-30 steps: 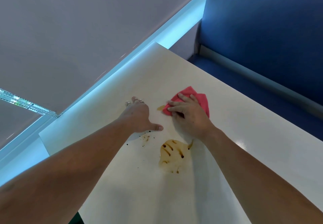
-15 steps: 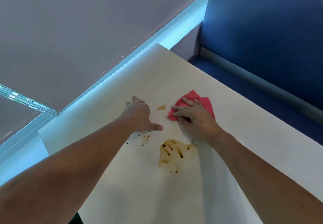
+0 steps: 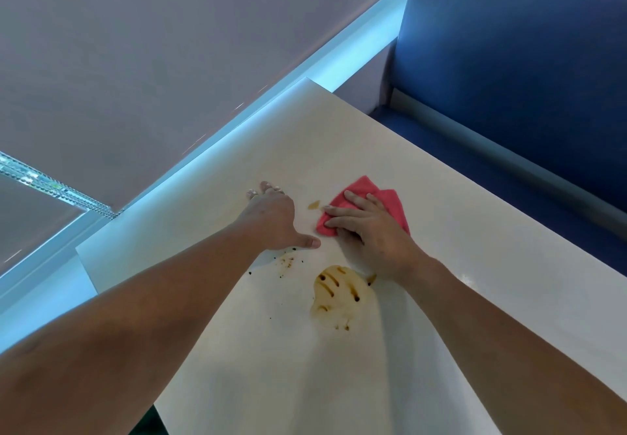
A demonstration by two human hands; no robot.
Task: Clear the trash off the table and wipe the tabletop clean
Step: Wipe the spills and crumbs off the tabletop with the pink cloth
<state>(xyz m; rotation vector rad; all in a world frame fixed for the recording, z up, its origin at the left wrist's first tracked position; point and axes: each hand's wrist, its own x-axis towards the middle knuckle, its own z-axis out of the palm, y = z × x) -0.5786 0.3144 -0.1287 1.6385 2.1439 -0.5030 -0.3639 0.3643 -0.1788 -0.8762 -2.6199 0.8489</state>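
A red cloth [image 3: 390, 202] lies on the white tabletop [image 3: 475, 265], and my right hand [image 3: 368, 227] presses flat on it with straight fingers. Just left of the cloth is a small brown smear [image 3: 314, 204]. A larger brown spill [image 3: 339, 294] with dark streaks sits nearer to me, below my right wrist. My left hand [image 3: 274, 219] rests palm-down on the table with spread fingers, thumb pointing at the cloth. Dark crumbs and specks [image 3: 286, 263] lie below the left hand.
A grey wall [image 3: 169, 61] runs along the table's far-left edge with a lit bluish strip [image 3: 217, 143] at its base. A blue upholstered bench [image 3: 509, 78] stands beyond the table's right edge.
My right hand slid the red cloth to the right, uncovering the small brown smear, and has since shifted slightly back toward it. The left hand has stayed put.
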